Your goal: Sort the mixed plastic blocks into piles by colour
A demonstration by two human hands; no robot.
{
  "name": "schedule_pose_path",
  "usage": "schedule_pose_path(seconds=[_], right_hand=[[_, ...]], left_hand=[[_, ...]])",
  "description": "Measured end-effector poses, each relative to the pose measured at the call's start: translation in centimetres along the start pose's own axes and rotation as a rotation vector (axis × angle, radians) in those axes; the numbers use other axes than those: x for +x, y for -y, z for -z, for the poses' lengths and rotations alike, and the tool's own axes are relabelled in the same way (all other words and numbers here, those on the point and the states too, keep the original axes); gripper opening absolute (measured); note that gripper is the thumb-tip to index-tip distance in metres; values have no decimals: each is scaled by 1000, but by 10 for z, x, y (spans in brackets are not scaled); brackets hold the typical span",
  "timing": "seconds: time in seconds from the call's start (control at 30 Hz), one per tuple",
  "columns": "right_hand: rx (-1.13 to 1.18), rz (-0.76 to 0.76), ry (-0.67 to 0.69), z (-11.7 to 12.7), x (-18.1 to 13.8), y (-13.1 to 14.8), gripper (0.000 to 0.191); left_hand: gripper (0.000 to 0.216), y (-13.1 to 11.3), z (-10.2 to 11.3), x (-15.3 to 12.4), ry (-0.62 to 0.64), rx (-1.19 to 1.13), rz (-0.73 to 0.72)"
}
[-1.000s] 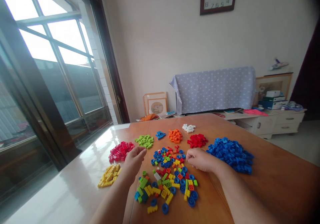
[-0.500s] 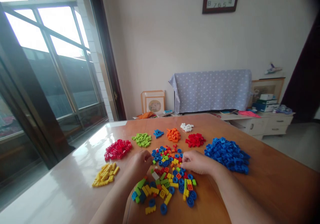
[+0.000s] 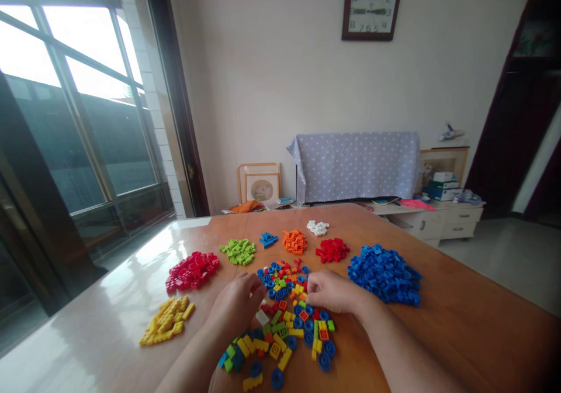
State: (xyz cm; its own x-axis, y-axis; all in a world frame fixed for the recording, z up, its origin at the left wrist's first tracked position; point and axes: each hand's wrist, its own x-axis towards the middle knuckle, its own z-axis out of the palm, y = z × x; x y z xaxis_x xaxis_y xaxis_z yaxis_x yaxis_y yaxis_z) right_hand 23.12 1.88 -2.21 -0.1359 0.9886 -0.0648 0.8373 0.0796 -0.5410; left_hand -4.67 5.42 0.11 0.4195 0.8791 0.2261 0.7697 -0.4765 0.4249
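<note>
A mixed heap of toy building bricks (image 3: pixel 275 349) in several colours, with round blue wheel-like pieces (image 3: pixel 324 361), lies on the table between my arms. My left hand (image 3: pixel 242 295) is at the heap's left side, its fingers curled together; whatever they hold, if anything, is hidden. Across from it, my right hand (image 3: pixel 331 290) has its fingers pinched at the heap's right edge, close to some yellow and orange bricks (image 3: pixel 298 292). I cannot make out anything in that pinch. A white brick (image 3: pixel 262 317) lies just below my left fingertips.
Sorted piles ring the heap on the table (image 3: pixel 442 346): yellow (image 3: pixel 166 321), dark red (image 3: pixel 193 272), lime green (image 3: pixel 238 251), small blue (image 3: pixel 267 240), orange (image 3: pixel 294 241), white (image 3: pixel 318 227), red (image 3: pixel 332 250) and large blue (image 3: pixel 384 274). A cloth-covered object (image 3: pixel 357 168) stands behind.
The camera view has tilted up and turned slightly right, so everything appears shifted left. Both hands stay over the mixed heap, with only slight change in the fingers.
</note>
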Motion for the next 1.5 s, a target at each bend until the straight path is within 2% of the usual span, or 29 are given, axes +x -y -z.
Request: schedule_pose_path(seconds=[0.2,0.4,0.57,0.73,0.8,0.97,1.1,1.3,1.5], right_hand=[[12,-28,-68,2,2,-3,15],[109,-47,-232,22,-2,-25,10],[39,-256,-454,46,-9,-59,12],[-114,-496,-571,66,-19,-77,15],[-119,-522,-628,69,-20,-79,17],[-38,-469,-754,67,-14,-79,23],[56,-370,-755,57,-6,-70,23],[124,-205,-555,31,8,-47,25],[118,-91,-389,4,19,-32,22]], left_hand=[[25,-1,-1,1,6,-19,-12],[26,-2,0,1,23,-33,-13],[25,9,-9,7,3,-61,-49],[25,13,-10,8,-12,-53,-47],[26,10,-5,6,-3,-54,-37],[25,6,1,3,-17,-33,-25],[24,10,-2,4,-25,-43,9],[21,9,-1,3,-25,-40,38],[20,3,5,1,31,19,85]])
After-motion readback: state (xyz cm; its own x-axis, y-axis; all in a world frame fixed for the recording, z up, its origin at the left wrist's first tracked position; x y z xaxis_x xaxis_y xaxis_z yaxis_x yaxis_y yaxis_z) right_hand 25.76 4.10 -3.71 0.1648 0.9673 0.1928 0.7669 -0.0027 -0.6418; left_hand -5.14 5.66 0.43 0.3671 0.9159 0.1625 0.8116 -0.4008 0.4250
